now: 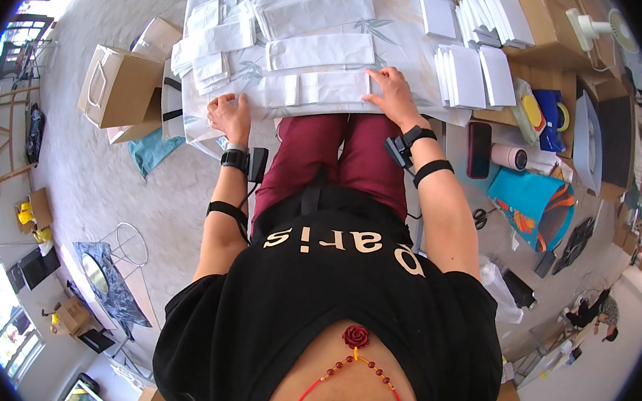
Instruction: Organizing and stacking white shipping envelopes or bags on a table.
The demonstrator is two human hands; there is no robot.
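Along the near edge of the table lies a flat white, slightly shiny sleeve-like piece, with a visible seam or overlap left of its middle. My right hand is at its right end, thumb and forefinger spread apart and touching the end. My left hand rests at the table's near left edge, fingers bent and thumb apart, with nothing visible held in it. Just beyond lies another flat white piece. Farther back is a broad stack of similar pieces, and shorter folded ones are piled on the left.
White box-like packets stand in rows at the table's right. Beyond them are cardboard boxes and a small white fan. A dark phone, a pink cylinder and a turquoise bag lie right. A carton stands left.
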